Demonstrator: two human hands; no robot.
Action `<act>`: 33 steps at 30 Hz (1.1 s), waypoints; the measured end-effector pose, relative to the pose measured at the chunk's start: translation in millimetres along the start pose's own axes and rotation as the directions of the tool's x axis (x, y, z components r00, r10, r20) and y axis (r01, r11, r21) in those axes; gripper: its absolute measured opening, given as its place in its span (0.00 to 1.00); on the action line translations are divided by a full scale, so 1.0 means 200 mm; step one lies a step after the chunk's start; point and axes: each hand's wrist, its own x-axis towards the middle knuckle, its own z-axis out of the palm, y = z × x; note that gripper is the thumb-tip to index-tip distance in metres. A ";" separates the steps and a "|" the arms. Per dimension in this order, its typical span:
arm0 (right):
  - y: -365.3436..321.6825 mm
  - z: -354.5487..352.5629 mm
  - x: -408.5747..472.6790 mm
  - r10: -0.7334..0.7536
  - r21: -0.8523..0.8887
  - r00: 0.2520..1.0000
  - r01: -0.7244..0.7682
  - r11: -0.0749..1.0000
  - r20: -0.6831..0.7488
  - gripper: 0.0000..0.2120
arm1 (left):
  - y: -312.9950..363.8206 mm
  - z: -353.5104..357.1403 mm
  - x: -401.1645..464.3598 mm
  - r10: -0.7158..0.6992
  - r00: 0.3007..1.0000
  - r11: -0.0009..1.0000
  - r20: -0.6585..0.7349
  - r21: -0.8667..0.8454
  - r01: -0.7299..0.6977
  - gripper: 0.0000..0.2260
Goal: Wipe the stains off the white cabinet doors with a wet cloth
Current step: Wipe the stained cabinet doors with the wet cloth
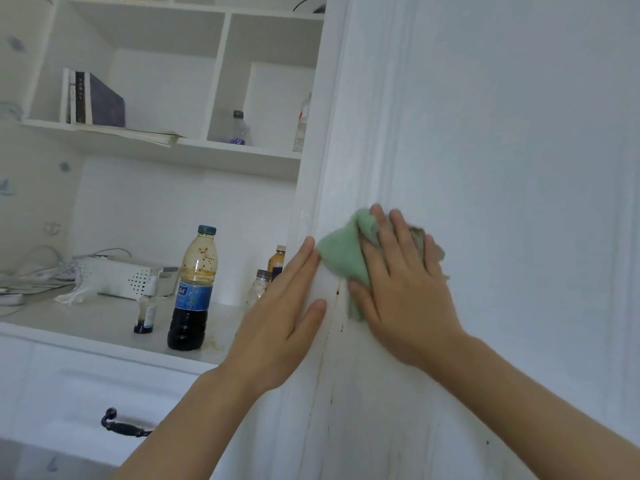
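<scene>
Where brown drips streak, flat right hand (401, 289) pressing crumpled green cloth (341, 261)

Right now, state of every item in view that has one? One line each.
right hand: flat, fingers straight, pressing the cloth to the door
left hand: flat on the door edge, holding nothing
green cloth: bunched under the right hand
cabinet door: shut, brown drips and specks below the cloth
large bottle: upright, capped, dark liquid low, spattered inside
small vial: upright on the counter
drawer: shut
</scene>
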 end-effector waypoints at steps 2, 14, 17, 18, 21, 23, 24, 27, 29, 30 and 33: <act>-0.08 0.04 -0.21 -0.045 -0.003 0.999 0.045 0.999 0.025 0.28 | 0.01 0.00 -0.01 -0.011 1.000 1.000 0.002 0.008 0.011 0.27; -0.12 0.02 -0.27 -0.016 0.057 0.995 0.011 0.998 0.101 0.28 | 0.05 -0.07 -0.23 -0.249 0.955 0.966 0.163 0.112 0.233 0.29; -0.07 -0.05 0.18 0.183 0.117 0.977 -0.195 0.974 0.110 0.29 | 0.06 -0.08 -0.25 -0.280 0.942 0.959 0.185 0.099 0.265 0.29; -0.06 -0.05 0.27 0.216 0.129 0.967 -0.234 0.964 0.138 0.29 | 0.06 -0.07 -0.25 -0.280 0.942 0.959 0.182 0.087 0.268 0.30; -0.14 -0.01 0.27 0.155 0.081 0.988 -0.156 0.984 0.022 0.29 | 0.06 -0.06 -0.25 -0.300 0.936 0.953 0.182 0.010 0.304 0.29; -0.23 0.06 0.09 0.065 0.083 0.997 -0.062 0.995 -0.031 0.28 | 0.05 -0.07 -0.26 -0.289 0.947 0.953 0.143 -0.053 0.299 0.25; -0.28 0.09 -0.02 0.027 0.106 0.999 -0.025 0.994 -0.018 0.28 | 0.03 -0.08 -0.27 -0.262 0.960 0.960 0.101 -0.080 0.270 0.23; -0.40 0.15 -0.37 -0.089 0.107 0.994 0.082 0.991 0.060 0.27 | 0.01 -0.12 -0.32 -0.259 0.964 0.965 0.055 -0.021 0.261 0.26; -0.47 0.18 -0.59 -0.194 0.092 0.969 0.182 0.979 0.151 0.25 | 0.01 -0.15 -0.38 -0.317 0.934 0.944 0.164 0.153 0.293 0.26; -0.50 0.18 -0.68 -0.241 0.102 0.950 0.225 0.969 0.196 0.24 | 0.02 -0.17 -0.40 -0.348 0.914 0.926 0.210 0.229 0.300 0.26; -0.48 0.16 -0.74 -0.334 0.165 0.900 0.298 0.940 0.280 0.23 | 0.04 -0.22 -0.42 -0.366 0.914 0.915 0.176 0.249 0.319 0.27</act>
